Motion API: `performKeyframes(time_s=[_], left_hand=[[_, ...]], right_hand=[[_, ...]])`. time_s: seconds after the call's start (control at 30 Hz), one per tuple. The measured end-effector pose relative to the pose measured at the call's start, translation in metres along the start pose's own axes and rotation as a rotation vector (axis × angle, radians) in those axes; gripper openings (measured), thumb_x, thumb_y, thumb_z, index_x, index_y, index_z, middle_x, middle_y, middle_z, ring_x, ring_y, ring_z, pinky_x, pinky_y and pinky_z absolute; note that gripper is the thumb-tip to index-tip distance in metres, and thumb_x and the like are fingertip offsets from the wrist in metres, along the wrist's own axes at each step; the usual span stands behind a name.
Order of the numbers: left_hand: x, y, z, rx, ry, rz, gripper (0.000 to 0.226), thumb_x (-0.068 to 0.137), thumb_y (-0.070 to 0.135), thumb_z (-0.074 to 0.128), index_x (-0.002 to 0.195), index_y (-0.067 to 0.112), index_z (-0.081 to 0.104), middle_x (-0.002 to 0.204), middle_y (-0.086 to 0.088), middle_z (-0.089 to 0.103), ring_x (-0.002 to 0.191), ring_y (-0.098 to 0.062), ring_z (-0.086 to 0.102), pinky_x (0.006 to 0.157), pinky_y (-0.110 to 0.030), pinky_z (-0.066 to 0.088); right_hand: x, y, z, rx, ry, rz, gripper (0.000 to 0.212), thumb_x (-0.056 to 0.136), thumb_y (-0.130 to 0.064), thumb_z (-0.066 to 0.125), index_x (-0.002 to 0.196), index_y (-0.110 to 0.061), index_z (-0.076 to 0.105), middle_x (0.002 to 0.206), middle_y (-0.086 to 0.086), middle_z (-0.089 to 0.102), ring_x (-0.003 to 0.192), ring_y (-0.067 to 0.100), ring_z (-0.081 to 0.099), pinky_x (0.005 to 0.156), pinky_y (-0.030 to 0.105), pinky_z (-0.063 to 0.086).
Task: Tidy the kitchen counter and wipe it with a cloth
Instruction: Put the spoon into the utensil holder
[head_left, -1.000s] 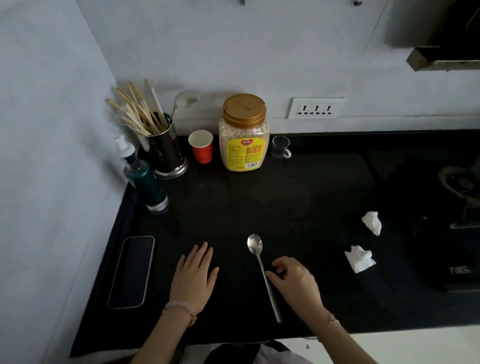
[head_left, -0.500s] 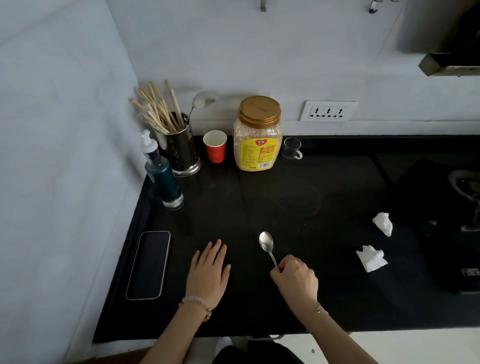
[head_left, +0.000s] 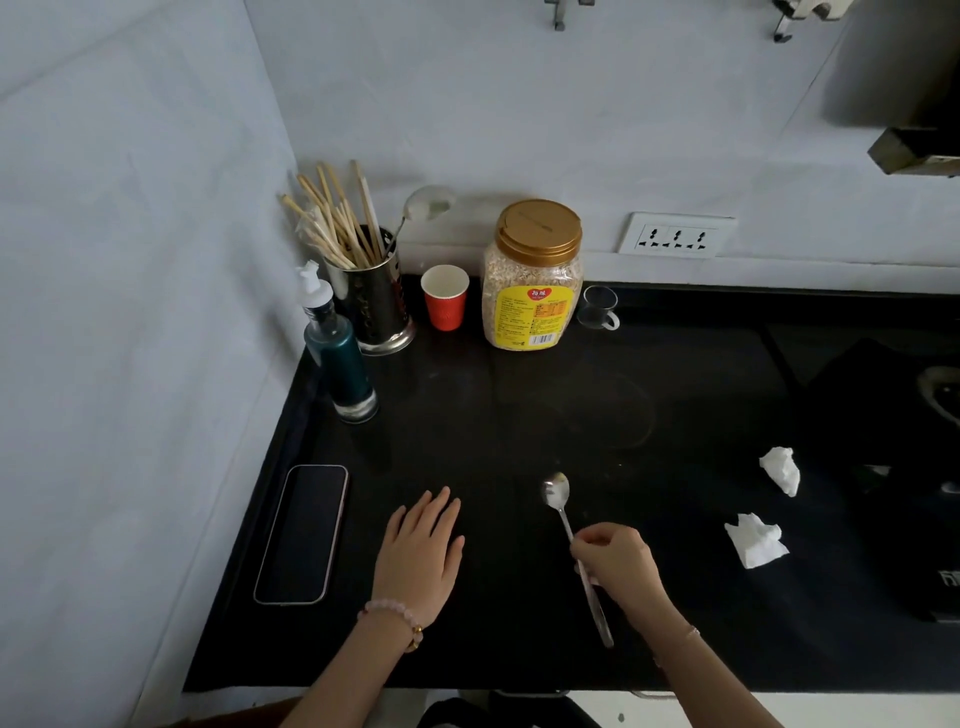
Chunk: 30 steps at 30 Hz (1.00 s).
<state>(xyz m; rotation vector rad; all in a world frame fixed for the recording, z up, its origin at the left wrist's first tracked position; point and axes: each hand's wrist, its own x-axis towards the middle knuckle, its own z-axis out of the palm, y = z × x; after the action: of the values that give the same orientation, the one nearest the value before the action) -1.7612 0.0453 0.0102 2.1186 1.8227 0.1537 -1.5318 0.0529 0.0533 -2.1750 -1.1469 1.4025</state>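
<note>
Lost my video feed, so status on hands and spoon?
Right hand pinching spoon mid-handle. Left hand flat on counter, empty. Two crumpled tissues lying right of spoon.

Both forearms bare; left wrist carries a pale pink beaded bracelet (head_left: 390, 611) with a gold charm, right wrist a thin pale bracelet (head_left: 688, 633).

The jar (head_left: 532, 280) bears a yellow label with a barcode; its print is unreadable.
</note>
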Motion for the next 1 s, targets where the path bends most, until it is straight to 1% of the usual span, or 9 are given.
performKeyframes(time_s=[0.07, 0.13, 0.23, 0.4, 0.5, 0.63, 0.77, 0.9, 1.0], left_hand=[[0.001, 0.000, 0.000, 0.003, 0.017, 0.001, 0.052, 0.088, 0.040, 0.027, 0.137, 0.023, 0.040, 0.149, 0.004, 0.036, 0.139, -0.016, 0.031, 0.113, -0.036, 0.020], [0.004, -0.001, -0.001, 0.005, 0.034, 0.004, 0.048, 0.090, 0.039, 0.032, 0.134, 0.024, 0.043, 0.147, 0.004, 0.040, 0.137, -0.015, 0.035, 0.113, -0.036, 0.023], [0.009, -0.005, -0.001, -0.003, 0.030, 0.020, 0.042, 0.092, 0.035, 0.040, 0.132, 0.025, 0.045, 0.145, 0.006, 0.042, 0.135, -0.014, 0.037, 0.112, -0.034, 0.024], [0.015, -0.008, -0.005, 0.043, 0.087, 0.014, 0.035, 0.082, 0.039, 0.047, 0.111, 0.028, 0.063, 0.120, 0.010, 0.063, 0.111, -0.008, 0.060, 0.095, -0.029, 0.048], [0.025, -0.013, -0.013, 0.038, 0.107, -0.004, 0.031, 0.079, 0.042, 0.049, 0.103, 0.031, 0.067, 0.109, 0.016, 0.067, 0.100, -0.002, 0.064, 0.084, -0.022, 0.055], [0.043, -0.027, -0.019, 0.057, 0.115, -0.073, 0.035, 0.078, 0.042, 0.049, 0.104, 0.029, 0.068, 0.109, 0.013, 0.069, 0.099, -0.005, 0.066, 0.080, -0.024, 0.057], [0.057, -0.040, -0.019, 0.051, 0.116, -0.117, 0.045, 0.080, 0.041, 0.035, 0.105, 0.027, 0.068, 0.110, 0.011, 0.069, 0.100, -0.008, 0.067, 0.078, -0.026, 0.058], [0.063, -0.046, -0.019, 0.006, 0.130, -0.135, 0.046, 0.077, 0.041, 0.034, 0.105, 0.028, 0.069, 0.114, 0.013, 0.068, 0.102, -0.007, 0.066, 0.079, -0.024, 0.057], [0.066, -0.049, -0.016, -0.003, 0.124, -0.122, 0.046, 0.075, 0.040, 0.037, 0.103, 0.026, 0.070, 0.114, 0.010, 0.068, 0.100, -0.009, 0.067, 0.080, -0.027, 0.057]], right_hand=[[0.004, -0.004, -0.002, 0.159, -0.073, 0.067, 0.010, 0.084, -0.014, 0.063, 0.091, -0.015, 0.070, 0.091, 0.005, 0.071, 0.080, 0.016, 0.069, 0.075, 0.031, 0.059], [0.005, -0.016, -0.004, 0.306, -0.146, 0.110, 0.014, 0.086, -0.010, 0.061, 0.098, -0.012, 0.067, 0.095, 0.009, 0.071, 0.079, 0.016, 0.067, 0.068, 0.026, 0.056], [0.009, -0.037, -0.005, 0.443, -0.173, 0.087, 0.016, 0.084, -0.005, 0.061, 0.098, -0.012, 0.063, 0.097, 0.012, 0.069, 0.082, 0.016, 0.066, 0.071, 0.027, 0.057], [0.021, -0.080, -0.001, 0.504, -0.227, 0.029, 0.032, 0.082, -0.004, 0.065, 0.109, -0.017, 0.056, 0.101, 0.012, 0.069, 0.090, 0.020, 0.067, 0.074, 0.031, 0.055], [0.031, -0.120, -0.001, 0.509, -0.280, -0.049, 0.034, 0.082, -0.005, 0.064, 0.114, -0.016, 0.058, 0.100, 0.010, 0.069, 0.089, 0.018, 0.066, 0.072, 0.028, 0.054], [0.046, -0.181, 0.003, 0.483, -0.350, -0.206, 0.032, 0.086, -0.005, 0.060, 0.117, -0.010, 0.063, 0.093, 0.004, 0.068, 0.082, 0.011, 0.063, 0.068, 0.022, 0.051], [0.061, -0.248, 0.013, 0.471, -0.369, -0.366, 0.029, 0.087, -0.006, 0.058, 0.116, -0.010, 0.061, 0.092, 0.004, 0.065, 0.084, 0.012, 0.062, 0.073, 0.025, 0.054], [0.077, -0.316, 0.024, 0.494, -0.291, -0.507, 0.022, 0.087, -0.004, 0.059, 0.108, -0.006, 0.058, 0.099, 0.011, 0.064, 0.088, 0.021, 0.064, 0.077, 0.030, 0.057], [0.088, -0.360, 0.032, 0.532, -0.201, -0.617, 0.013, 0.086, -0.003, 0.060, 0.098, -0.006, 0.057, 0.092, 0.010, 0.065, 0.082, 0.021, 0.067, 0.074, 0.030, 0.059]])
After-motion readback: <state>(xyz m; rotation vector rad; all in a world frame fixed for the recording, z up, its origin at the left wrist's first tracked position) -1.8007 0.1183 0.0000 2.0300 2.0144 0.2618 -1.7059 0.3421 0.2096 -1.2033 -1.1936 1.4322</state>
